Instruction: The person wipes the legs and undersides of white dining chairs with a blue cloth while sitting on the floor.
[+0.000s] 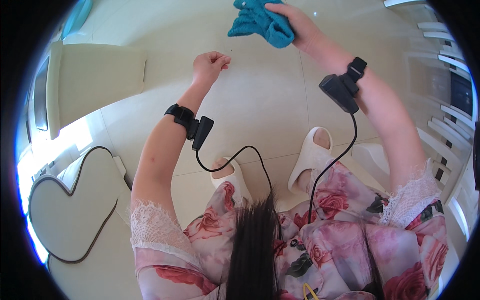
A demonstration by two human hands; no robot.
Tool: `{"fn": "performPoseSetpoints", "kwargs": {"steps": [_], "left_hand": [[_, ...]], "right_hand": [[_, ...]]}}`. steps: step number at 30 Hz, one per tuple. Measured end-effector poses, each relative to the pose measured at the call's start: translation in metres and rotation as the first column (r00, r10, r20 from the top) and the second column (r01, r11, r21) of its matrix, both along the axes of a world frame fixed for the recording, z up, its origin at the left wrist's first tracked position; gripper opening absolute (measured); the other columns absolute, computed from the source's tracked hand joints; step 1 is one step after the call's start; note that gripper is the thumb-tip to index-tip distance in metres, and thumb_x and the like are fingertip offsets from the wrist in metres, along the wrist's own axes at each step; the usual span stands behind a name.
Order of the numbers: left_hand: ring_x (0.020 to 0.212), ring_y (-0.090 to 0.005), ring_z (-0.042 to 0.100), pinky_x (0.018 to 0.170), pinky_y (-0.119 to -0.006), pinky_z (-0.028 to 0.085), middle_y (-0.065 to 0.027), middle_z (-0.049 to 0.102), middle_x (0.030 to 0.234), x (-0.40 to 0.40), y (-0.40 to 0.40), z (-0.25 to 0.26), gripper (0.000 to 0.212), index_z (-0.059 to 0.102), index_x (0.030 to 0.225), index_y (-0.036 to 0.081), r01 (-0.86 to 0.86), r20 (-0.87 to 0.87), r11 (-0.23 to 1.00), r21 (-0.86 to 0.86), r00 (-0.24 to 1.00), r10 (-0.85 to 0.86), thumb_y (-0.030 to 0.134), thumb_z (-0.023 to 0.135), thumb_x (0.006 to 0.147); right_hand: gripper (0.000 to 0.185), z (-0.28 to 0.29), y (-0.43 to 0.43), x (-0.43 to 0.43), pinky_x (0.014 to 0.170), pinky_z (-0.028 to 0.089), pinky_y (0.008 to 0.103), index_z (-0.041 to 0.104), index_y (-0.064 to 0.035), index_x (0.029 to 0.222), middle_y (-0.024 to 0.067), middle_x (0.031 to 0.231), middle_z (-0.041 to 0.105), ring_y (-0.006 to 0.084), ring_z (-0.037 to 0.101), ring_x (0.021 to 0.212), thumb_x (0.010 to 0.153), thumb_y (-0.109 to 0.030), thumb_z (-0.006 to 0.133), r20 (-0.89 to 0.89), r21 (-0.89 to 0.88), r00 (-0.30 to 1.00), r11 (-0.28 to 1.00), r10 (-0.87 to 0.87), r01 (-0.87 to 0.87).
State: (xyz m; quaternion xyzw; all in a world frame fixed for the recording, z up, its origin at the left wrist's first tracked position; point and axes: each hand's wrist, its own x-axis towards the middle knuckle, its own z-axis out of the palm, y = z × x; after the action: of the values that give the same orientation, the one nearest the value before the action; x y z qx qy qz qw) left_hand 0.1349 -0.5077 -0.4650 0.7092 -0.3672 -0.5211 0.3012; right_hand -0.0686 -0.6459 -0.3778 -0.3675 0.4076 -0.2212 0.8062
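My right hand [300,26] grips a teal terry cloth [262,24] at the top of the view, with the thumb on top of its folds. Part of the cloth runs past the upper edge of the picture. Lower and to the left, my left hand [212,64] hovers over the tiled floor [258,93], thumb against curled fingers. I see nothing between those fingers. A tiny dark speck [231,50] lies on the floor just beyond their tips. Each forearm wears a black strap with a black device [339,92], and a cable runs back from it.
To the left stands a cream piece of furniture [97,82] with rounded corners. Nearer me on that side is a pale, heart-shaped padded piece [71,221] with dark piping. White slatted furniture [446,123] lines the right. A teal rounded object [77,17] shows at upper left.
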Motion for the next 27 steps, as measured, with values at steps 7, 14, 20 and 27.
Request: {"fn": "performPoseSetpoints", "kwargs": {"steps": [7,14,20,27], "left_hand": [[0.073,-0.0086,0.061,0.056,-0.023,0.048,-0.0071,0.064,0.104,-0.018,-0.024,0.032,0.015,0.068,0.077,0.002,0.060,0.066,0.969,-0.239,0.997,-0.045,0.016,0.068,0.082],[0.082,-0.0122,0.063,0.063,-0.024,0.050,-0.0096,0.052,0.129,-0.027,-0.045,0.070,0.018,0.066,0.078,0.002,0.089,-0.167,0.950,-0.300,0.975,-0.145,0.019,0.067,0.084],[0.100,-0.0231,0.063,0.076,-0.025,0.050,-0.0150,0.049,0.131,-0.014,-0.052,0.116,0.017,0.059,0.087,0.005,-0.050,-0.556,0.985,-0.165,0.829,-0.051,0.018,0.051,0.094],[0.104,-0.0270,0.057,0.078,-0.027,0.048,-0.0137,0.056,0.118,0.037,-0.065,0.177,0.016,0.057,0.093,0.006,-0.394,-0.873,0.880,-0.265,0.486,-0.045,0.019,0.047,0.095]], "right_hand": [[0.042,0.043,-0.023,-0.017,0.097,0.042,0.0334,0.046,0.0064,0.124,0.0164,0.115,0.059,0.0249,0.058,0.106,0.092,-0.021,0.043,0.254,-0.032,0.965,0.998,0.061,-0.055],[0.042,0.047,-0.033,-0.018,0.096,0.043,0.0337,0.045,0.0067,0.124,0.0164,0.114,0.059,0.0253,0.058,0.105,0.092,-0.020,0.042,0.317,-0.035,0.948,0.999,0.043,-0.034],[0.039,0.053,-0.039,-0.010,0.094,0.045,0.0337,0.046,0.0066,0.122,0.0158,0.112,0.060,0.0251,0.059,0.102,0.091,-0.018,0.043,0.298,-0.063,0.955,0.998,-0.002,0.021],[0.036,0.061,-0.040,0.007,0.090,0.047,0.0334,0.049,0.0063,0.118,0.0157,0.107,0.061,0.0248,0.061,0.097,0.090,-0.016,0.045,0.157,-0.037,0.984,0.995,-0.088,0.095]]}}
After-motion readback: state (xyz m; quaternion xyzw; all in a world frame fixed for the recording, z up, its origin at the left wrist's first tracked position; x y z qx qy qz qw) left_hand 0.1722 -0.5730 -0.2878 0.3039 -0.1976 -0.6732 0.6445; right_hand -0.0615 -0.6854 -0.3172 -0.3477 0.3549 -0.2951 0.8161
